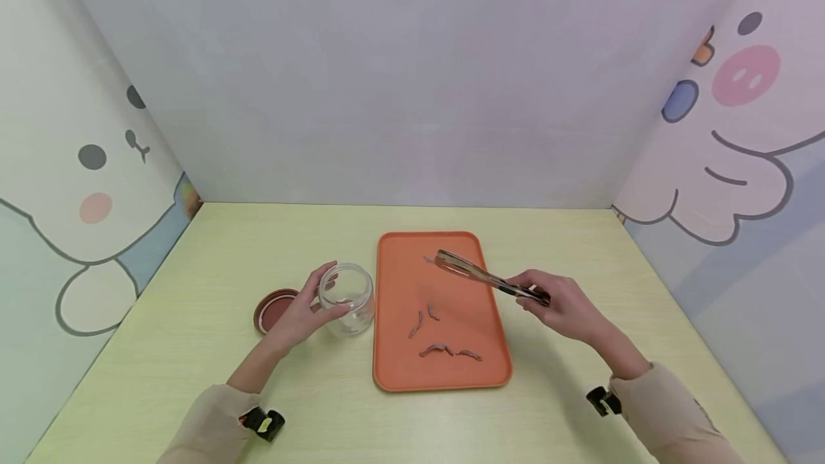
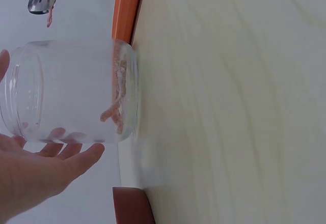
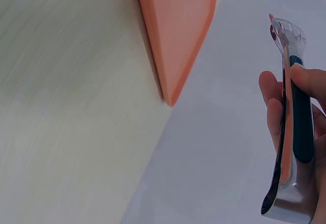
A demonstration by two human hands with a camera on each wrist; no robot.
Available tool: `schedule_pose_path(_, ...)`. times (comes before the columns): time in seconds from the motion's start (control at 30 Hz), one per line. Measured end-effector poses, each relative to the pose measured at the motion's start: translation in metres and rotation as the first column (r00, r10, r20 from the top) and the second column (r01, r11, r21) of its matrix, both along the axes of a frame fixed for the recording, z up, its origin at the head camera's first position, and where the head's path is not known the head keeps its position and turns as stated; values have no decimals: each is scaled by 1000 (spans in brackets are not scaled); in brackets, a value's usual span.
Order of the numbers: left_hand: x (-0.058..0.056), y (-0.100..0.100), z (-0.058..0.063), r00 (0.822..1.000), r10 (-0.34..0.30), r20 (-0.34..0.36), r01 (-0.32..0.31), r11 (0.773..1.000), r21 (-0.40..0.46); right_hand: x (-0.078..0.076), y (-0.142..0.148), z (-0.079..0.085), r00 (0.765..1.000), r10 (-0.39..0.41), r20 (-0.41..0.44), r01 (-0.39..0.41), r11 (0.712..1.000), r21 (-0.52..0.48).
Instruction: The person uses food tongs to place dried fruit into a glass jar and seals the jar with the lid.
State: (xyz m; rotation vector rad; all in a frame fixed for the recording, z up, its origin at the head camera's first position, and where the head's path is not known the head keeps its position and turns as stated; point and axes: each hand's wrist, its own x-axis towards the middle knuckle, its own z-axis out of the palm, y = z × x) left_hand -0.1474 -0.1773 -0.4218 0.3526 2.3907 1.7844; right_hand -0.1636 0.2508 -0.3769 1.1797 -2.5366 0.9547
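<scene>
My left hand [image 1: 303, 313] grips a clear jar [image 1: 354, 317], which stands uncapped just left of the orange tray. Several brownish-pink strips [image 2: 119, 96] lie at the bottom of the jar. Over the tray, my right hand [image 1: 561, 303] holds metal tongs [image 1: 473, 271] with dark grips, thumb pressed on one side. From the tongs' tips a small strip [image 2: 49, 18] pokes out. More thin strips [image 1: 438, 349] are scattered on the tray's near half.
The orange tray [image 1: 399, 263] lies lengthwise on the pale wooden table [image 1: 309, 407]. A round brown-red lid [image 1: 273, 310] sits left of the jar, partly behind my left hand. Walls with cartoon prints [image 1: 93, 156] enclose the table.
</scene>
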Motion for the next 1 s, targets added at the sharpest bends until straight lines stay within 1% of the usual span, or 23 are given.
schedule_pose_path(0.23, -1, 0, -1, 1000, 7, 5, -7, 1000, -10, 1, -6, 11, 999, 28, -35, -28, 1000, -7)
schedule_pose_path(0.4, -1, -1, -2, 1000, 6, 8, -6, 1000, -10, 3, -12, 16, 998, 50, -42, -50, 999, -11)
schedule_pose_path(0.5, -1, -1, -2, 1000, 7, 10, -7, 1000, -9, 3, -16, 17, 997, 66, -37, -66, 998, -11)
schedule_pose_path(0.73, 0, 1, -1, 1000, 11, 12, -11, 1000, -11, 5, -28, 17, 994, 112, 6, -111, 993, -35)
schedule_pose_path(1.0, 1, 2, -1, 1000, 13, 12, -12, 1000, -11, 5, -48, 17, 983, 179, -33, -181, 981, -73)
